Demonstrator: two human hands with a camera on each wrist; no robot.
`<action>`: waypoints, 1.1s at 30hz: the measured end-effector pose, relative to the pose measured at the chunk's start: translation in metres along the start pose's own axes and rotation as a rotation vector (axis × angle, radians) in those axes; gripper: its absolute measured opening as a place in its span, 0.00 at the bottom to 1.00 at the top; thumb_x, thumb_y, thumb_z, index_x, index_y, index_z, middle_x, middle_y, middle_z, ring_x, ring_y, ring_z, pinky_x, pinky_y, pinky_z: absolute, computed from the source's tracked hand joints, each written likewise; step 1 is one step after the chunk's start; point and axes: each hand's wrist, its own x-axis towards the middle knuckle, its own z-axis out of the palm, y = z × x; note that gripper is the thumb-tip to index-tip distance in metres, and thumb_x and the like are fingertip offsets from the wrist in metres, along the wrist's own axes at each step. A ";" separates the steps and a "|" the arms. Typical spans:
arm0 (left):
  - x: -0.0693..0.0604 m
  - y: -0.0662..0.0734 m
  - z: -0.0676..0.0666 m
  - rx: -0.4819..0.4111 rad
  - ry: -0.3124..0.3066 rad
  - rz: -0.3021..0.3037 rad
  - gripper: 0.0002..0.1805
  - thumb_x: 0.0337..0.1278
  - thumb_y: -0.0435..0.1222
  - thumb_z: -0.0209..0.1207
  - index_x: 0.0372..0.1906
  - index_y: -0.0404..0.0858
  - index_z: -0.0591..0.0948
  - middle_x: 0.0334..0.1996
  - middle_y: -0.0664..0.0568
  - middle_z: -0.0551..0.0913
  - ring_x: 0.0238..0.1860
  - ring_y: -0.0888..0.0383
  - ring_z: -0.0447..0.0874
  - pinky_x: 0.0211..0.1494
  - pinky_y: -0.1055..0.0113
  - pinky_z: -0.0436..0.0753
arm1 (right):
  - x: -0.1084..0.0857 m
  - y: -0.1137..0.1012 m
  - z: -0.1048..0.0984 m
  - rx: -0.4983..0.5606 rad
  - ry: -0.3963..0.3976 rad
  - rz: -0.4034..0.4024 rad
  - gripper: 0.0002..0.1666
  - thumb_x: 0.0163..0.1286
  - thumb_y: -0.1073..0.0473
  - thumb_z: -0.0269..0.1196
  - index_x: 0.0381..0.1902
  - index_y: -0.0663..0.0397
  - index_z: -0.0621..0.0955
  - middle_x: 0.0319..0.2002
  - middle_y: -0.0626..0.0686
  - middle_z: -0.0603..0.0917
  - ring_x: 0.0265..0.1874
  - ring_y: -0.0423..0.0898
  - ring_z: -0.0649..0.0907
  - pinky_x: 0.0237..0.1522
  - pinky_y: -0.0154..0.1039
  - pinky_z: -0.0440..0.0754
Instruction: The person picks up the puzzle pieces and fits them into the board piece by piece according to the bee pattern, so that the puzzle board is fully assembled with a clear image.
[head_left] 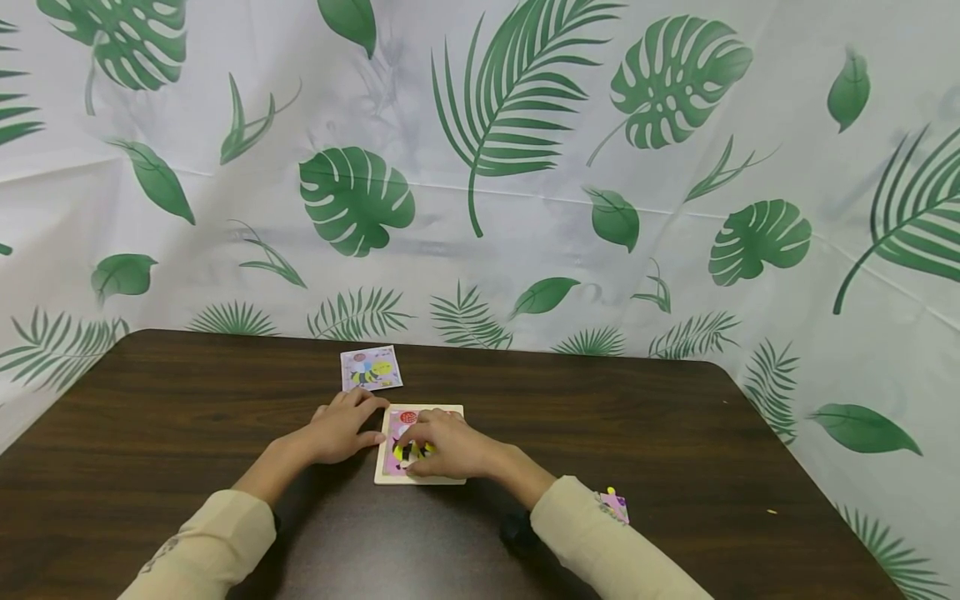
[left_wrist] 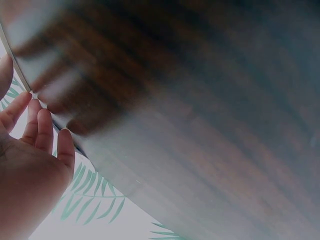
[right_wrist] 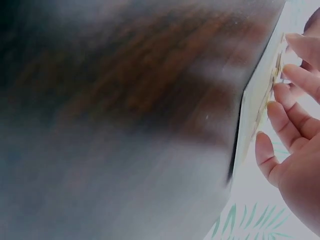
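Note:
A wooden jigsaw board [head_left: 382, 479] with a pale rim and a bee picture [head_left: 408, 453] on pink lies flat on the table. At its left edge rests my left hand [head_left: 339, 428], thumb and index finger touching the rim. My right hand [head_left: 459, 448] is over the board and covers much of the picture; its fingertips touch the surface. The right wrist view shows those loosely bent fingers against the thin board [right_wrist: 252, 112], side-on. In the left wrist view, the left hand [left_wrist: 35, 155] has fairly straight fingers that meet the tabletop by the board's edge.
A square bee picture card [head_left: 371, 368] lies behind the board to the left. Near my right sleeve, a pink and yellow puzzle piece [head_left: 613, 505] is partly hidden. The dark wood table [head_left: 675, 433] ends at a leaf-printed white cloth [head_left: 480, 258].

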 end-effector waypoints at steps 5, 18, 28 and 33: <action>0.000 0.000 -0.001 0.002 -0.004 0.000 0.23 0.58 0.41 0.58 0.56 0.35 0.71 0.49 0.42 0.69 0.52 0.41 0.65 0.45 0.42 0.65 | -0.004 0.003 -0.004 0.046 0.017 -0.026 0.17 0.58 0.56 0.65 0.46 0.54 0.81 0.35 0.48 0.78 0.36 0.40 0.75 0.42 0.31 0.68; 0.000 0.001 0.000 -0.004 -0.012 -0.016 0.23 0.58 0.41 0.57 0.57 0.36 0.71 0.49 0.42 0.68 0.52 0.41 0.64 0.45 0.43 0.65 | -0.023 0.014 -0.013 0.129 0.014 0.014 0.16 0.58 0.59 0.65 0.44 0.59 0.81 0.33 0.49 0.78 0.32 0.42 0.74 0.37 0.29 0.71; 0.001 0.000 0.002 -0.006 -0.027 -0.037 0.24 0.58 0.41 0.58 0.57 0.37 0.71 0.50 0.41 0.67 0.53 0.41 0.63 0.48 0.42 0.63 | -0.043 0.025 -0.014 0.144 0.010 0.056 0.16 0.58 0.59 0.66 0.45 0.57 0.80 0.35 0.49 0.78 0.34 0.43 0.74 0.39 0.31 0.72; 0.001 0.000 0.002 -0.006 -0.030 -0.037 0.24 0.58 0.42 0.57 0.58 0.37 0.70 0.51 0.41 0.67 0.54 0.41 0.63 0.48 0.41 0.63 | -0.052 0.032 -0.015 0.137 0.006 0.075 0.17 0.58 0.58 0.66 0.45 0.56 0.80 0.33 0.48 0.76 0.33 0.43 0.73 0.38 0.32 0.72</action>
